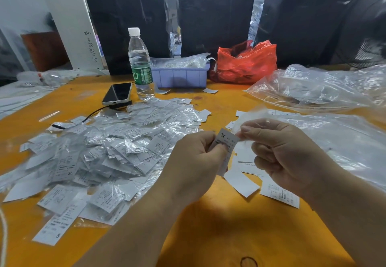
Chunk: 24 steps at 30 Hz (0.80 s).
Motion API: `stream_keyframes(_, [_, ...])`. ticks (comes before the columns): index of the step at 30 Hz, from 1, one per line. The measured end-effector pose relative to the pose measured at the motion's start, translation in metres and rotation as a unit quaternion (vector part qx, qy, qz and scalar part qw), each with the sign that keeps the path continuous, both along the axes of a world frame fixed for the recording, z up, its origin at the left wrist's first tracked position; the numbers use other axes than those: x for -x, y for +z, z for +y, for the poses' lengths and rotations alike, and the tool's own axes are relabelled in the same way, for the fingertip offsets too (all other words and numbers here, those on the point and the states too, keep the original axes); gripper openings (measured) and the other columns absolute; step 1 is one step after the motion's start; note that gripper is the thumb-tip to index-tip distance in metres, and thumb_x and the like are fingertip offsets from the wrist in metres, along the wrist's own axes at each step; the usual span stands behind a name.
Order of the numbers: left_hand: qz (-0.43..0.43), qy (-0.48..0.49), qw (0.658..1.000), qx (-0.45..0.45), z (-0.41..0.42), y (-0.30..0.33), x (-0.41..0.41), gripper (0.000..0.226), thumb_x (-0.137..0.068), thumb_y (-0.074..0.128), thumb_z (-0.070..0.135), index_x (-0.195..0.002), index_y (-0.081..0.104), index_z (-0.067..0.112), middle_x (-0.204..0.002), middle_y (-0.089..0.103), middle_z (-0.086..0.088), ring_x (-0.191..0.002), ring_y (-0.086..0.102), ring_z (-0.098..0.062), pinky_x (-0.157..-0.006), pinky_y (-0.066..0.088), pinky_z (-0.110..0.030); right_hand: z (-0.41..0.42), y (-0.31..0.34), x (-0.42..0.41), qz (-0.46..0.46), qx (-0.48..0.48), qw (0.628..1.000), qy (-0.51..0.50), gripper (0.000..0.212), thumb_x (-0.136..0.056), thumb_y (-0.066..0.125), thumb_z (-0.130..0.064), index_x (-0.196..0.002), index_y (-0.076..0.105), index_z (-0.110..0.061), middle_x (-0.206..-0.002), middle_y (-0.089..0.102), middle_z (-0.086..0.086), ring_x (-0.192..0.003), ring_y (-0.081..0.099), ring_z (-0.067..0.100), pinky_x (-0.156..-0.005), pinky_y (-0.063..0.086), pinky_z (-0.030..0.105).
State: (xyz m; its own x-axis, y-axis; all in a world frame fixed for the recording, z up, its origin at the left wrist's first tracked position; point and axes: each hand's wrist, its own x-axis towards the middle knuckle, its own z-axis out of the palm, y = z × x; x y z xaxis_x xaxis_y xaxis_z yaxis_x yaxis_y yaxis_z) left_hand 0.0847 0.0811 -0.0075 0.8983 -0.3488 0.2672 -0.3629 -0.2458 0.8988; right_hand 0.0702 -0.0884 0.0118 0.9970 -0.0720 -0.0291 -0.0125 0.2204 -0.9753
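Pinching a narrow white printed label (226,139) marked XL, the left hand (194,158) holds it just right of a glossy, crinkled heap of flat labels sealed in clear film (108,145), above the smooth orange table (219,225). The right hand (288,153) clamps thumb and forefinger on a small, limp transparent plastic sleeve (250,118) touching the label's upper corner. Behind the heap stand a ribbed clear plastic water bottle (141,64), a flat dark phone (118,93) and a rectangular lilac plastic tray (179,77).

Bright overhead light; plastic glare; soft shadows; wide-angle edge distortion.
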Motion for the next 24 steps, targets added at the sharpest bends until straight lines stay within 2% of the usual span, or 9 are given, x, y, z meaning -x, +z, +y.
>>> stream_keyframes(3, [0.01,0.004,1.0,0.008,0.0006,0.0002,-0.0012,0.022,-0.082,0.049,0.038,-0.084,0.071,0.037,-0.07,0.068,0.0,-0.063,0.059,-0.017,-0.054,0.044,-0.022,0.0011,0.0001,0.0012,0.002,0.015,1.0,0.008,0.023,-0.064,0.07,-0.015,-0.085,0.066,-0.006,-0.079,0.072,0.016,-0.04,0.023,0.009,-0.033,0.025,0.018])
stream_keyframes(5, [0.022,-0.003,1.0,0.015,0.0011,0.0002,-0.0021,0.021,-0.085,0.051,0.036,-0.082,0.071,0.042,-0.066,0.068,0.007,-0.061,0.059,-0.009,-0.053,0.043,-0.018,0.0012,-0.0006,0.0012,0.006,0.025,1.0,0.013,0.022,-0.063,0.071,-0.016,-0.083,0.068,-0.007,-0.081,0.072,0.018,-0.041,0.023,0.01,-0.034,0.024,0.018])
stream_keyframes(7, [0.032,0.002,0.999,0.022,0.0019,-0.0015,-0.0034,0.021,-0.094,0.055,0.028,-0.084,0.073,0.034,-0.067,0.067,0.01,-0.063,0.06,-0.008,-0.052,0.043,-0.015,0.0017,-0.0019,0.0011,0.009,0.029,0.999,0.021,0.02,-0.063,0.072,-0.015,-0.082,0.069,-0.007,-0.081,0.071,0.021,-0.041,0.022,0.01,-0.034,0.023,0.019])
stream_keyframes(10, [0.047,-0.004,0.999,0.019,0.0028,-0.0028,-0.0039,0.023,-0.098,0.054,0.02,-0.085,0.073,0.022,-0.066,0.065,0.007,-0.063,0.06,-0.01,-0.052,0.043,-0.017,0.002,-0.0044,0.0008,0.008,0.034,0.999,0.029,0.015,-0.065,0.072,-0.013,-0.079,0.072,-0.008,-0.067,0.064,0.014,-0.039,0.022,0.009,-0.033,0.024,0.018])
stream_keyframes(12, [0.061,-0.023,0.998,0.019,0.0012,-0.0019,-0.0028,0.021,-0.096,0.056,0.022,-0.089,0.071,0.01,-0.065,0.063,0.001,-0.06,0.059,-0.012,-0.052,0.042,-0.021,0.0018,-0.0051,0.0008,0.003,0.038,0.999,0.031,0.009,-0.064,0.073,-0.014,-0.073,0.074,-0.012,-0.054,0.048,0.008,-0.04,0.021,0.01,-0.034,0.024,0.019])
stream_keyframes(14, [0.069,-0.04,0.997,0.011,-0.0007,-0.0007,-0.0012,0.026,-0.093,0.056,0.025,-0.09,0.068,0.003,-0.066,0.06,0.0,-0.057,0.059,-0.011,-0.053,0.041,-0.021,0.0018,-0.0056,0.0008,-0.001,0.04,0.999,0.031,0.008,-0.064,0.074,-0.015,-0.072,0.074,-0.013,-0.052,0.034,0.005,-0.041,0.02,0.01,-0.034,0.024,0.02])
stream_keyframes(16, [0.073,-0.053,0.996,-0.003,-0.0022,0.0012,0.001,0.033,-0.087,0.055,0.032,-0.09,0.068,0.002,-0.066,0.058,0.0,-0.058,0.058,-0.012,-0.055,0.041,-0.022,0.0022,-0.0064,0.001,-0.004,0.037,0.999,0.031,0.011,-0.064,0.074,-0.015,-0.075,0.072,-0.012,-0.05,0.03,0.003,-0.04,0.019,0.01,-0.034,0.025,0.02])
stream_keyframes(20, [0.068,-0.053,0.996,-0.026,-0.0028,0.0033,0.003,0.039,-0.08,0.05,0.039,-0.091,0.07,0.008,-0.074,0.056,-0.007,-0.067,0.049,-0.02,-0.064,0.035,-0.035,0.0031,-0.0046,0.0028,-0.009,0.059,0.997,0.046,0.008,-0.065,0.073,-0.015,-0.073,0.073,-0.013,-0.049,0.031,0.002,-0.039,0.022,0.009,-0.036,0.026,0.02])
stream_keyframes(24, [0.069,-0.043,0.996,-0.023,-0.0012,0.0051,0.0032,0.044,-0.08,0.052,0.044,-0.092,0.07,0.006,-0.073,0.056,-0.007,-0.066,0.049,-0.018,-0.063,0.037,-0.035,0.0008,-0.0012,0.0041,-0.019,0.098,0.993,0.067,0.011,-0.064,0.075,-0.015,-0.075,0.074,-0.013,-0.055,0.032,0.009,-0.041,0.021,0.011,-0.038,0.025,0.021])
